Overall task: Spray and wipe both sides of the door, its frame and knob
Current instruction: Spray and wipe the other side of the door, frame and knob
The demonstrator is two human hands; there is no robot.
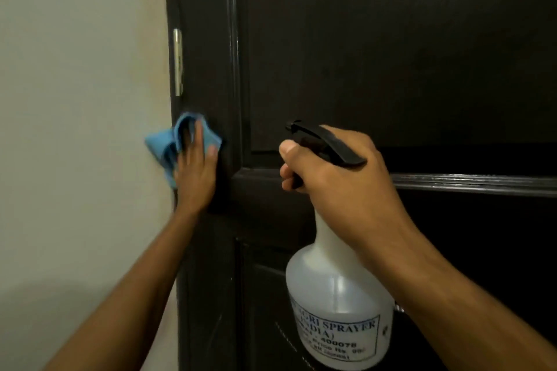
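A dark brown panelled door (391, 54) fills the right of the head view, with its dark frame (205, 39) running down beside the wall. My left hand (196, 172) presses a blue cloth (168, 144) flat against the frame, just below a metal hinge (178, 62). My right hand (340, 178) grips the black trigger head of a translucent white spray bottle (334, 304), held upright in front of the door's middle rail. Its nozzle points left, toward the cloth. The knob is not in view.
A pale wall (81, 129) takes up the left side, right up to the frame's edge. The door's raised mouldings (470, 184) run horizontally behind my right wrist.
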